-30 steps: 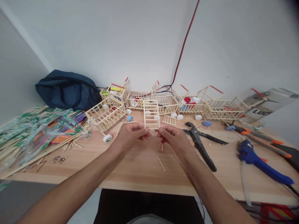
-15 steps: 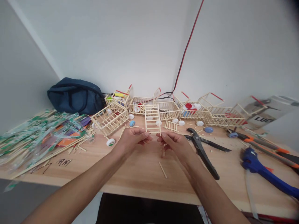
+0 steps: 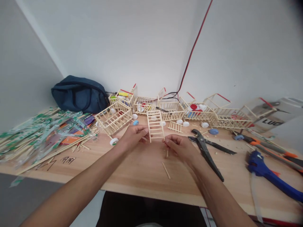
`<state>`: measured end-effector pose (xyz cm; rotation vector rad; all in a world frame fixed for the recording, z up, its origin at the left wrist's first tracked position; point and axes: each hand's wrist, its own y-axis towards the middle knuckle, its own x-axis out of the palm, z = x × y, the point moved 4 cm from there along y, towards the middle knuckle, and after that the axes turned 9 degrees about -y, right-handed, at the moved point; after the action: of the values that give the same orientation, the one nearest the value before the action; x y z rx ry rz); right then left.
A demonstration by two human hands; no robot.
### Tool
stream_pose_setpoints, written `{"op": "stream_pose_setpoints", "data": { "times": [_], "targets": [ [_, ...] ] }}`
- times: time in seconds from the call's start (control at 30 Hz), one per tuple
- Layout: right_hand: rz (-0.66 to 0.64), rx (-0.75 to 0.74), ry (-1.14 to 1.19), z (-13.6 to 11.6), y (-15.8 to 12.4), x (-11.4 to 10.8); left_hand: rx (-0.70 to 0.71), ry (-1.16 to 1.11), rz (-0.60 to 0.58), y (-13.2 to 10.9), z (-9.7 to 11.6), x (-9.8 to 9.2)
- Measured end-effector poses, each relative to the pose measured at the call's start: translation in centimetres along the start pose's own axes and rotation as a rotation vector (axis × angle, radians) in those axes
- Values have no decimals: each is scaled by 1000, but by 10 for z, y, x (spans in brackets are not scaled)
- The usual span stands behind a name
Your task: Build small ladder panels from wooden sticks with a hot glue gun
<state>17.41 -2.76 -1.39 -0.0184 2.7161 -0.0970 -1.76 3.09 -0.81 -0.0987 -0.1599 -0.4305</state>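
A small ladder-like frame of thin wooden sticks (image 3: 155, 125) is held upright over the wooden table (image 3: 132, 164). My left hand (image 3: 133, 136) pinches its lower left corner. My right hand (image 3: 180, 146) has its fingers curled at the frame's lower right corner and touches it there. A loose stick (image 3: 166, 170) lies on the table just under my hands.
Several stick-built basket frames (image 3: 113, 117) with bottle caps line the back. Black pliers (image 3: 205, 150) lie right of my hands, a blue glue gun (image 3: 267, 175) and orange-handled tool (image 3: 265, 145) farther right. Packets of sticks (image 3: 44, 134) and a dark bag (image 3: 79, 97) sit left.
Both hands have lowered slightly with the stick frame. The view has shifted a little, so everything sits somewhat to the right and lower than before.
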Motion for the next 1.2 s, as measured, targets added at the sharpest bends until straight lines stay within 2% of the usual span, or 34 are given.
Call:
{"op": "stream_pose_setpoints", "data": {
  "times": [0.13,0.23,0.47,0.6,0.67,0.77,0.9,1.0,1.1,1.2],
  "targets": [
    [-57,-14,-90,3,1,2,-27,-97,46,3,-4,-5],
    [-52,-26,-150,6,3,0,-67,-148,6,5,-6,-5],
    [282,-45,-508,10,0,-29,-218,-95,-88,11,-14,-7],
    [411,-163,-673,-1,-4,-39,-234,106,-95,10,-13,-7],
    [435,-208,-740,-5,-6,-42,-210,240,-106,8,-11,-6],
    [419,-184,-780,-5,-6,-46,-137,497,-107,4,-6,-6],
    [362,-153,-838,-1,-3,-49,75,832,-71,0,6,-6],
    [338,-140,-844,-3,-2,-49,209,981,51,-2,17,-7],
    [328,-199,-797,-13,-4,-46,348,933,173,-5,30,-8],
    [274,-424,-734,-36,-8,-33,451,705,177,-7,38,-7]
  ]
}}
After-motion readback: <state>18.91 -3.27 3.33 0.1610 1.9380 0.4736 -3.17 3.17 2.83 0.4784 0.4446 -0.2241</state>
